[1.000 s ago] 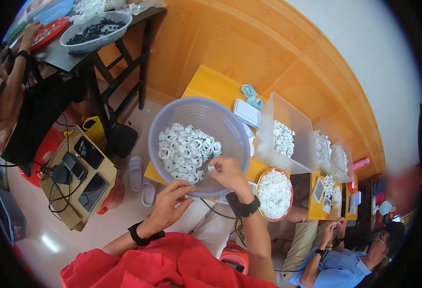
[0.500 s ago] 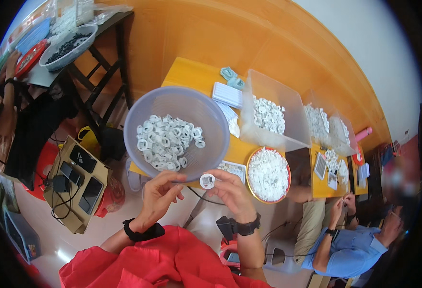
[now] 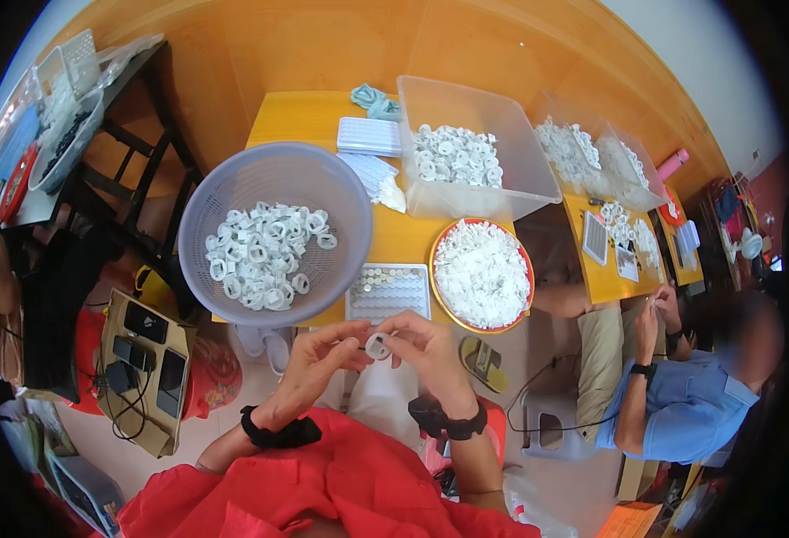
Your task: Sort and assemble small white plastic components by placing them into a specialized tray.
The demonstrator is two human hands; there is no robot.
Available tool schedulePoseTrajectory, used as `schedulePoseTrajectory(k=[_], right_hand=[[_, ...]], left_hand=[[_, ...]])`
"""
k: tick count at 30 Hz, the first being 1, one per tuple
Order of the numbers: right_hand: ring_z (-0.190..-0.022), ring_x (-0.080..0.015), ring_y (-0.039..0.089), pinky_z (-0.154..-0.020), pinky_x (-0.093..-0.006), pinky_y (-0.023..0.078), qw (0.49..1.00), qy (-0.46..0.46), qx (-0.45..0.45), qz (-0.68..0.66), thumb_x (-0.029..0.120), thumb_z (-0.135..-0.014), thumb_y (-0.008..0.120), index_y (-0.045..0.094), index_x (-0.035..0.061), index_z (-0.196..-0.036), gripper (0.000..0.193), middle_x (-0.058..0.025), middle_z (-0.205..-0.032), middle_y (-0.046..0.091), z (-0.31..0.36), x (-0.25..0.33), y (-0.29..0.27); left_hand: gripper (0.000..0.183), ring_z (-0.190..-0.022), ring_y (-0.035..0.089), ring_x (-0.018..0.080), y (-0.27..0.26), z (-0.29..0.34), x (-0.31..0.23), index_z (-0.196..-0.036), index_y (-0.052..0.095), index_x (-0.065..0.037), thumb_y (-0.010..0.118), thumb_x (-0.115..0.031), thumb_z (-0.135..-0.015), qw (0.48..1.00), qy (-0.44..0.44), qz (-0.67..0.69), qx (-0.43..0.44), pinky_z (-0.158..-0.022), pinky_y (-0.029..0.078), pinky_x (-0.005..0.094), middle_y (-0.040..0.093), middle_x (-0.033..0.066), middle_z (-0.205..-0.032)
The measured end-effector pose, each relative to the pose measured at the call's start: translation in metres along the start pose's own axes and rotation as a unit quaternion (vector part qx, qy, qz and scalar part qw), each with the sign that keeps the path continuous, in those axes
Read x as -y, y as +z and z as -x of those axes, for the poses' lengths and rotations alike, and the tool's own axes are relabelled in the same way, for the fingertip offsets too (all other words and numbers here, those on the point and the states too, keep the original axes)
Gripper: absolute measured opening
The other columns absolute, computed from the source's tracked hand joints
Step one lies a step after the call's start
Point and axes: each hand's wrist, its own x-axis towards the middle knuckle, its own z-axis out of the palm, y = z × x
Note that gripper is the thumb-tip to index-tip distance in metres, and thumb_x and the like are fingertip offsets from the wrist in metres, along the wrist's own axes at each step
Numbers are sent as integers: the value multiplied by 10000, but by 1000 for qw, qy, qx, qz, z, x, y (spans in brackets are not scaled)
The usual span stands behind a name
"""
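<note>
A small white round plastic part (image 3: pixel 377 346) with a dark opening is pinched between the thumb and fingers of my right hand (image 3: pixel 426 351). My left hand (image 3: pixel 321 366) reaches in from the other side, its thumb and fingertips drawn together at the part's left edge. Whatever those left fingertips hold is too small to make out. Just beyond my hands lies a white compartment tray (image 3: pixel 394 309) with several small round pieces in its upper rows. A purple-grey basket (image 3: pixel 345 188) of white ring-shaped parts (image 3: pixel 264 251) stands to the left, and a red-rimmed bowl (image 3: pixel 531 278) heaped with small white pieces (image 3: pixel 482 273) to the right.
At the back of the yellow table (image 3: pixel 291 112) stand a clear bin (image 3: pixel 524 184) of white parts, stacked trays (image 3: pixel 369 136) and a teal cloth (image 3: pixel 374 100). A cardboard box (image 3: pixel 156 439) with phones is at left. A co-worker in a blue shirt (image 3: pixel 690 394) sits at right.
My left fingertips have come up to the round part, which has turned in my right hand. The view has shifted, bringing the compartment tray and a slipper on the floor into fuller sight.
</note>
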Motion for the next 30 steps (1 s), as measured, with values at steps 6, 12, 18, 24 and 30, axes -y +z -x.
schedulePoseTrajectory(k=[6,12,18,24,30], right_hand=[[-694,-223,605,-596,-302,457,954,-153,25,258,36,-765,612,609,44,-969,204,-98,-747,577,10,14,8],[-693,-243,601,-605,-318,464,950,-154,9,270,26,-756,608,612,45,-945,190,-100,-784,600,14,10,16],[-664,-177,587,-571,-286,448,952,-129,-159,227,16,-786,582,621,19,-892,113,-84,-790,622,4,-16,3],[-637,-201,573,-578,-297,440,888,-129,-319,305,6,-785,571,621,5,-893,119,-113,-772,605,-25,-47,-36],[-650,-242,567,-596,-327,444,822,-172,-335,427,14,-764,604,637,14,-876,118,-124,-764,556,-60,-43,-42]], left_hand=[[329,-896,603,153,-10,3,21,-1181,531,6,531,-170,-903,982,-125,110,86,-774,521,282,608,79,-1025],[320,-987,579,181,-19,-1,40,-1157,545,0,573,-146,-874,945,-172,226,164,-814,521,317,589,79,-1067],[285,-979,594,210,-26,-3,50,-1128,565,-3,569,-126,-871,945,-173,235,149,-799,516,288,601,68,-1044],[245,-869,604,139,-34,-2,57,-1094,587,-17,558,-132,-880,955,-166,232,79,-702,506,233,614,46,-1008],[230,-841,591,111,-33,-3,49,-1077,597,-30,559,-146,-882,952,-159,248,79,-679,492,219,619,37,-985]])
